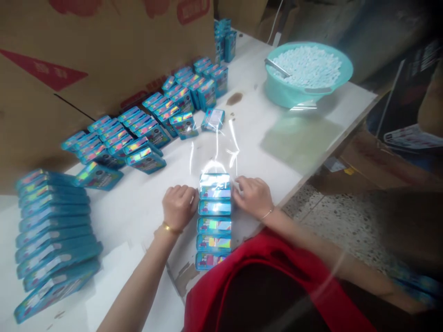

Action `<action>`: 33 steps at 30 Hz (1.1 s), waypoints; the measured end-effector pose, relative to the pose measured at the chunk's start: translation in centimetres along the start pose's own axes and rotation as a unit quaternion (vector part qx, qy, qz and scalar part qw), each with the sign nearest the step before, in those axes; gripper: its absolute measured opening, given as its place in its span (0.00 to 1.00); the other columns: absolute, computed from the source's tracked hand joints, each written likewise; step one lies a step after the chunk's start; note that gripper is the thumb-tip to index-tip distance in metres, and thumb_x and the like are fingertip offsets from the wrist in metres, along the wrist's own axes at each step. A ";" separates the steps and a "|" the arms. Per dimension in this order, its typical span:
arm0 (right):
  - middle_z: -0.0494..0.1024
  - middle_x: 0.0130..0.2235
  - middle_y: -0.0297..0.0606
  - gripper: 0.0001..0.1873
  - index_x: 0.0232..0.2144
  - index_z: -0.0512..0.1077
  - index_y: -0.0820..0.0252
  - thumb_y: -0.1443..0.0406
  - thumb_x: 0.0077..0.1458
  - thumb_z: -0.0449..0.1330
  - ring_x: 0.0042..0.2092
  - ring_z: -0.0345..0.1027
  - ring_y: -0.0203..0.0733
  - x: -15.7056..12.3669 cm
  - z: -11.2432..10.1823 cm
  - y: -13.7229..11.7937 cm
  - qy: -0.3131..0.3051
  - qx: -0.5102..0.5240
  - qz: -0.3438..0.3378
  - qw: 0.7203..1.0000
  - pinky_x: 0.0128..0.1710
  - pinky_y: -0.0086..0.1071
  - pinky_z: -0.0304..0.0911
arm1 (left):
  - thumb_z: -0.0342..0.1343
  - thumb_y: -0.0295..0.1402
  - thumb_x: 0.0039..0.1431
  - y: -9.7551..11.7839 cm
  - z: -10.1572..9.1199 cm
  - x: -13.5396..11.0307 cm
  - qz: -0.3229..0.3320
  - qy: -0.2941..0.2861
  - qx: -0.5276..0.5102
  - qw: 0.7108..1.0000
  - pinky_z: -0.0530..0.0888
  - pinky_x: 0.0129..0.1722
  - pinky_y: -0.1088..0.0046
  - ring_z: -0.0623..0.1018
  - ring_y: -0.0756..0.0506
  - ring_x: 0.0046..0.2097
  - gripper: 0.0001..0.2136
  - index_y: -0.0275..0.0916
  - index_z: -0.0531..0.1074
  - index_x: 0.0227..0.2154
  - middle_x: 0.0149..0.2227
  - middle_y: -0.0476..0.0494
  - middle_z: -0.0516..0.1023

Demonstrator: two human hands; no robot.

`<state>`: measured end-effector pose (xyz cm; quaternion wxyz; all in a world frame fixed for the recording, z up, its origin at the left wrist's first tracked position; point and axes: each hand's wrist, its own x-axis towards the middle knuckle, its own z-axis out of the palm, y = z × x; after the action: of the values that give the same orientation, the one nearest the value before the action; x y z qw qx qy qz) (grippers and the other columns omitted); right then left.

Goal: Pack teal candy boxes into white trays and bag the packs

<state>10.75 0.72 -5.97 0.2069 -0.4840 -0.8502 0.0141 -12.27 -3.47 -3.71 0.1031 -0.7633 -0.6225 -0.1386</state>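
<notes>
Pressure from curled left hand [178,207] and right hand [254,197], clamping the blue cardboard box row [214,225] between them, could buckle it if uneven.

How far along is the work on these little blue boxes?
Looks done: six boxes lined up in a row at the table edge. In hand: the left hand and right hand press against the row's far end, where clear film glints. Likely left: many loose boxes in rows by the cardboard, plus a stack at far left. So probably early on.
</notes>
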 end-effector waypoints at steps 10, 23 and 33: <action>0.78 0.30 0.41 0.15 0.32 0.71 0.61 0.65 0.60 0.46 0.30 0.69 0.41 -1.0 1.1 -0.7 -0.177 -0.007 0.042 0.983 0.30 0.33 0.45 | 0.44 0.33 0.57 1.2 1.3 -0.4 -0.110 -0.142 -0.004 0.984 0.58 0.30 0.70 0.70 0.45 0.28 0.13 0.39 0.66 0.19 0.23 0.43 0.73; 0.78 0.28 0.45 0.15 0.29 0.73 0.64 0.65 0.58 0.48 0.29 0.70 0.42 -3.2 1.0 -2.5 -0.207 0.061 -0.071 0.974 0.29 0.33 0.49 | 0.47 0.28 0.54 1.5 -0.7 -6.9 -0.082 -0.122 -0.026 0.989 0.62 0.31 0.69 0.71 0.44 0.28 0.08 0.39 0.68 0.24 0.24 0.43 0.73; 0.76 0.21 0.43 0.14 0.20 0.74 0.64 0.65 0.53 0.55 0.24 0.68 0.40 -7.2 0.0 -1.8 -0.298 0.127 -0.301 0.897 0.22 0.32 0.43 | 0.44 0.29 0.59 4.5 -3.8 -15.5 -0.034 -0.084 -0.078 0.993 0.61 0.27 0.71 0.65 0.47 0.24 0.13 0.39 0.63 0.20 0.20 0.47 0.67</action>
<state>12.47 -6.24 -7.96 -0.0015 -0.1479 -0.9680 0.2028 -11.06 -19.96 -5.35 -0.0146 -0.7562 -0.6420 -0.1257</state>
